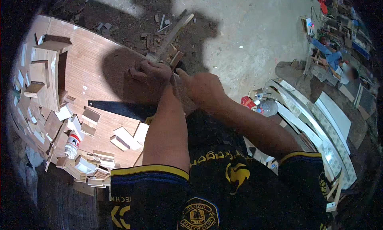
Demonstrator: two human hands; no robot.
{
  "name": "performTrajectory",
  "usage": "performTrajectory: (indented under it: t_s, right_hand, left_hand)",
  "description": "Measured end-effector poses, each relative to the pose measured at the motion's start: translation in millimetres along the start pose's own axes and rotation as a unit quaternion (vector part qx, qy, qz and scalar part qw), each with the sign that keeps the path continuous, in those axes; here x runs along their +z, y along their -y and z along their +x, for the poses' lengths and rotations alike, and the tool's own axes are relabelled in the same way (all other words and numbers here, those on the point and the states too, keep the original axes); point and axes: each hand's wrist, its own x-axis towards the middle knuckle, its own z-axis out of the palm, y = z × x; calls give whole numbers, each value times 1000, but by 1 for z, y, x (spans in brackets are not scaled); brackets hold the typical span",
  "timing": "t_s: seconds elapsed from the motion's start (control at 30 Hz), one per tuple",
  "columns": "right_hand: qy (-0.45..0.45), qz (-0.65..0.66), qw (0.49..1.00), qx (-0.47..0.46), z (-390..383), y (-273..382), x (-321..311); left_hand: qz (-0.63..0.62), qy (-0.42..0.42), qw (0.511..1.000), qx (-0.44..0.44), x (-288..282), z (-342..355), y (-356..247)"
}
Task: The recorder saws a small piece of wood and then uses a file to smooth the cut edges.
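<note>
Both my hands meet at the table's far right edge, in shadow. My left hand (153, 73) is closed with its fingers curled; what it grips is hidden. My right hand (204, 88) is also closed, close against the left wrist, and what it holds cannot be made out. A small wooden block (176, 59) juts up just beyond the gap between the hands. Past the left knuckles, a long pale wood strip (177, 32) slants away; whether it is touched is unclear. A handsaw (119, 108) lies on the table, partly behind my left forearm.
The wooden table (85, 70) carries a wooden box-like piece (50, 76), a white bottle with a red label (72, 145) and several wood offcuts (123, 138). Scraps litter the floor beyond. Long panels (319, 128) and a clear plastic container (268, 107) lie right; another person (337, 64) sits far right.
</note>
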Motion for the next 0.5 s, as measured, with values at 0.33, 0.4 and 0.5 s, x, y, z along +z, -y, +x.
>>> performTrajectory:
  t_s: [0.33,0.4,0.5]
  right_hand:
    - [-10,-25,1000,13,9,-12,3]
    - [-29,-19,999,17,2,-15,9]
    - [15,-52,999,5,-10,0,2]
  left_hand:
    - [51,86,995,-20,-3,1,5]
    - [33,81,995,-40,-4,-6,5]
    - [20,66,995,-66,-7,3,4]
